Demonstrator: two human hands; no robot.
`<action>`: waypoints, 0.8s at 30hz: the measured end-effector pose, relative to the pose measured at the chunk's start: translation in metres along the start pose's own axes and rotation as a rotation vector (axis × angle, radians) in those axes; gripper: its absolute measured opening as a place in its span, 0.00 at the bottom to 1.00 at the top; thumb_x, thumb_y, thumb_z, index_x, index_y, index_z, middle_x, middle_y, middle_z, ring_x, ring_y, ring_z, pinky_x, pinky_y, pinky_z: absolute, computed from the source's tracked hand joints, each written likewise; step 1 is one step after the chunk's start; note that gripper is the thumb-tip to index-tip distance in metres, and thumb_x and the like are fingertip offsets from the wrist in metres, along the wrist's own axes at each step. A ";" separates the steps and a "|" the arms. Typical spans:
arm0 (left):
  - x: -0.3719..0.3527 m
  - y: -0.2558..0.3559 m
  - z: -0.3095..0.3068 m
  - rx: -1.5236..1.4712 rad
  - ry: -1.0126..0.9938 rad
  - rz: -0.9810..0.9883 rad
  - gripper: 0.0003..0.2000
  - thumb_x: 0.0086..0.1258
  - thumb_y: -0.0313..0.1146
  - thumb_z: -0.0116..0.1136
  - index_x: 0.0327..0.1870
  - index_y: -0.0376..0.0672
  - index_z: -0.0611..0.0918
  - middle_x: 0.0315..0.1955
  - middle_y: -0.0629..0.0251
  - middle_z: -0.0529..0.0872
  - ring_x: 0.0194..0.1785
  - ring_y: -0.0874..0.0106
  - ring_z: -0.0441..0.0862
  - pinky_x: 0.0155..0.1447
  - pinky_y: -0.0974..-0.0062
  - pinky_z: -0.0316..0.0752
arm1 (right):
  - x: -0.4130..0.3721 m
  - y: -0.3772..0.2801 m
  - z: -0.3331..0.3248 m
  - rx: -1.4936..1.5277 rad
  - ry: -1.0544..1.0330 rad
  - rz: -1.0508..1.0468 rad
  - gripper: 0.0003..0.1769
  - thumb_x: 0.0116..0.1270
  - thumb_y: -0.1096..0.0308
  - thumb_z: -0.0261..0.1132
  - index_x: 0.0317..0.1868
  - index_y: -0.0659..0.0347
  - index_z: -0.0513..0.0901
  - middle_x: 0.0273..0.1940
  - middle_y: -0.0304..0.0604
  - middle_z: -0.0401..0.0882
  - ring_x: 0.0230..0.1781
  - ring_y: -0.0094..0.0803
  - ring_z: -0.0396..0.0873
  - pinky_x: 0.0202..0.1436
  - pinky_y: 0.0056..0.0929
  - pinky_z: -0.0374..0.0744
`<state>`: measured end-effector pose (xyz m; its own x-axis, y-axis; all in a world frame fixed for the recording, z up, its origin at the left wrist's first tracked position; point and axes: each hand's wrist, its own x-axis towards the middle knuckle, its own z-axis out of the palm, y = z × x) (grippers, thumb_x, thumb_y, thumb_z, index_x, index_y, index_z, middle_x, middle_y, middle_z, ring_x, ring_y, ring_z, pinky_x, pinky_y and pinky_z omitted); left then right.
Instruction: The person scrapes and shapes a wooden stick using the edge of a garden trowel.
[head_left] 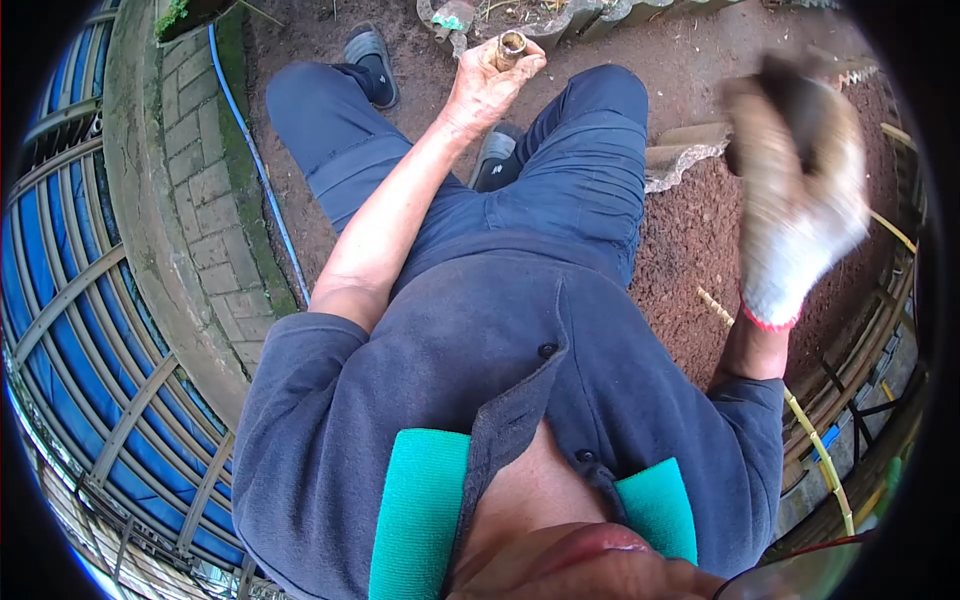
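My left hand (pixel 482 92), bare and soiled, is closed around a short brown hollow tube (pixel 511 44). Its round open end faces up, and the material is hard to tell. It is held above the ground, between and beyond my knees. Out to the right, my right hand (pixel 800 205) wears a white knitted glove with a red cuff, soiled brown over the fingers. Motion smears it. The gloved fingers are curled about a dark brown object (pixel 792 95) whose kind is too blurred to make out. The two hands are well apart.
Reddish-brown soil (pixel 690 270) lies on the right, with wavy grey edging pieces (pixel 690 155) beside it. Bamboo sticks (pixel 820 450) stand at far right. On the left are a brick path (pixel 205 200), a blue hose (pixel 255 160) and a slatted blue-backed fence (pixel 80 290).
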<state>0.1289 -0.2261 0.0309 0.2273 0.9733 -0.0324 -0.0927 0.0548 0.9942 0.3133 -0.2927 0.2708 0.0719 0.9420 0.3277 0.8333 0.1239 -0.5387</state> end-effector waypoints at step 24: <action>0.025 -0.007 -0.008 -0.061 0.233 -0.038 0.12 0.68 0.29 0.69 0.51 0.39 0.84 0.28 0.73 0.84 0.26 0.83 0.77 0.30 0.83 0.71 | -0.039 0.052 0.035 -0.057 -0.169 0.103 0.20 0.61 0.63 0.76 0.52 0.62 0.85 0.36 0.42 0.87 0.33 0.25 0.86 0.37 0.26 0.83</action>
<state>0.1273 -0.2006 0.0224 0.0027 0.9951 -0.0993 -0.1486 0.0986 0.9840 0.3349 -0.3125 0.2026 0.0690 0.9883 0.1357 0.8562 0.0111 -0.5165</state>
